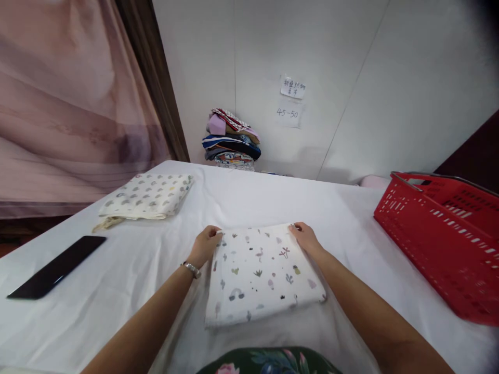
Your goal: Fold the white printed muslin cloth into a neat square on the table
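Observation:
In front of me on the white-covered table lies a folded white cloth (265,275) printed with small cacti, rainbows and a flamingo. My left hand (205,243) pinches its far left corner between thumb and fingers. At the far right corner, my right hand (306,237) grips the cloth in the same way. The cloth forms a rough rectangle, its near edge slightly slanted. A second folded cloth (152,195), cream with grey cloud-like prints, rests farther off to the left, with a beige strip (107,224) sticking out at its near corner.
A black flat panel (56,267) lies on the table (249,192) at left. On the right stands a red plastic basket (440,244) with a metal handle. Beyond the table's far edge, a stack of folded fabrics (232,140) sits against the wall. A pink curtain (74,93) hangs at left.

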`<control>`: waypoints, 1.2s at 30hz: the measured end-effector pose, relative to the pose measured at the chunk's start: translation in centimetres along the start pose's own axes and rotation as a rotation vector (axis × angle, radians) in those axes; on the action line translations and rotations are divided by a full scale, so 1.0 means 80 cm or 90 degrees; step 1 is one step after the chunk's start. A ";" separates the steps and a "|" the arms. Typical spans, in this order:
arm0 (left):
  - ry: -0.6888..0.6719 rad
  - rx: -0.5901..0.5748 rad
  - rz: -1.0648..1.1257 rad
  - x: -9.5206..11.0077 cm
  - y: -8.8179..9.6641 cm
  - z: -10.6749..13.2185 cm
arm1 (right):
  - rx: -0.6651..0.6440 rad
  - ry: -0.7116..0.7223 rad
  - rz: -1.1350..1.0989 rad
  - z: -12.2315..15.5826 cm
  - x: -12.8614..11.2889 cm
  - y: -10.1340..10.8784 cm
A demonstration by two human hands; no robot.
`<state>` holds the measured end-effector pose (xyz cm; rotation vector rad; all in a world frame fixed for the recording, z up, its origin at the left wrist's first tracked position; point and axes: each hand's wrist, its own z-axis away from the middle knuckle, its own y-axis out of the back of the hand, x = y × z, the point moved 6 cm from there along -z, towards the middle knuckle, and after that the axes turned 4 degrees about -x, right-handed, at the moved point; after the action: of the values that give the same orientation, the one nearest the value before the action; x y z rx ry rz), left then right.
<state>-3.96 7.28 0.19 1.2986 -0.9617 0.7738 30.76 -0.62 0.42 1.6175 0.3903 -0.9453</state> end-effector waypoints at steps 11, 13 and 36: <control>-0.008 0.023 -0.107 0.000 -0.001 -0.001 | 0.043 -0.022 0.065 -0.016 0.011 0.002; -0.010 0.012 -0.153 0.006 -0.002 0.000 | 0.029 -0.023 0.079 -0.016 0.010 0.003; -0.353 -0.141 -0.604 0.052 -0.078 0.050 | -0.225 0.356 0.404 0.027 -0.072 -0.066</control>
<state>2.82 2.28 1.36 1.5816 -0.6879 -0.4320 22.70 0.21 1.22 1.5094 0.3604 0.0646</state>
